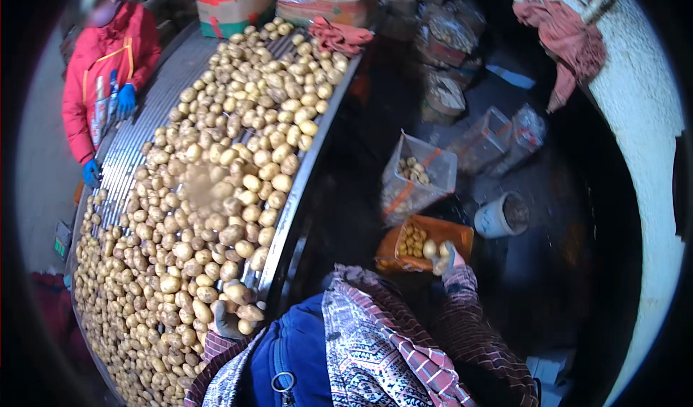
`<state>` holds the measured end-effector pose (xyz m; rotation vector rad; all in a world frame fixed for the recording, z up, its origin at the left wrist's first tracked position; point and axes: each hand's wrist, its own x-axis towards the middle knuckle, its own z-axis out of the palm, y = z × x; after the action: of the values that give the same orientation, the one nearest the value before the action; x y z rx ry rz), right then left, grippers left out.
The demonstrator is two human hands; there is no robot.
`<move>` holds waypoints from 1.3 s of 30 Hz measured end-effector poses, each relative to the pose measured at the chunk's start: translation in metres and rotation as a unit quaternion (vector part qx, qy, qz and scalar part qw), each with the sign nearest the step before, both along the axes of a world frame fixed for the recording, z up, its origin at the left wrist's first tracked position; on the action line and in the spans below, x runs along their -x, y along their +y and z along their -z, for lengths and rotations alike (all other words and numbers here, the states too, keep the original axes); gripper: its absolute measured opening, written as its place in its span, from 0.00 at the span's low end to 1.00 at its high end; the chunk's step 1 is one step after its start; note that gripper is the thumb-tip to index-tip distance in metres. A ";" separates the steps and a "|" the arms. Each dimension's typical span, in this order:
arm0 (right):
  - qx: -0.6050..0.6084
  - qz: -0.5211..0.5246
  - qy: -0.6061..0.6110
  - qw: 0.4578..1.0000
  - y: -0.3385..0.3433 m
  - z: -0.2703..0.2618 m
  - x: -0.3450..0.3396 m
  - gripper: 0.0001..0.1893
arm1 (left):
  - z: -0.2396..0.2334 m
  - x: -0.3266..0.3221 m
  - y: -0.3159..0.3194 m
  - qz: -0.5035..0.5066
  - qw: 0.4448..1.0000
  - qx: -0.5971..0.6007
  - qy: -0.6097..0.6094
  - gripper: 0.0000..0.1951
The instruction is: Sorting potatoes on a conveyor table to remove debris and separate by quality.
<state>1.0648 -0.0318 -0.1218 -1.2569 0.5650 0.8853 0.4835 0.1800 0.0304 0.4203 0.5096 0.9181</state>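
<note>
At the near edge of the roller table (303, 185), my gloved left hand (226, 321) cups several potatoes (250, 313) against its palm. More potatoes (200, 282) crowd the rollers around it. To the right and lower down, my gloved right hand (453, 258) is over an orange container (461, 235), with its fingers around a few pale potatoes (439, 266). Smaller yellow potatoes (412, 239) lie inside that container. Whether the right hand's potatoes touch those below cannot be told.
Across the rollers stands a person in a red jacket (116, 50) and blue gloves. A clear-sided bin (427, 190) with potatoes and a white bucket (490, 220) stand beyond the orange container. Taped cartons (235, 9) and a red cloth (338, 34) occupy the table's far end.
</note>
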 end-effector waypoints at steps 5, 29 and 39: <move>0.024 -0.163 -0.052 0.985 0.035 0.021 -0.016 0.15 | 0.002 -0.007 0.000 -0.013 1.000 0.018 0.004 0.39; 0.049 -0.623 -0.555 0.549 0.642 -0.187 0.060 0.34 | 0.032 -0.022 -0.007 -0.232 0.942 -0.133 0.204 0.31; -0.269 -0.597 -0.164 0.737 0.575 -0.169 0.030 0.33 | 0.011 -0.077 0.059 -0.182 0.980 0.061 0.045 0.38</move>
<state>1.0350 0.5430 0.0474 -1.0943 -0.9048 1.6607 0.5607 0.2386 0.0195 0.2607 0.7374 1.2152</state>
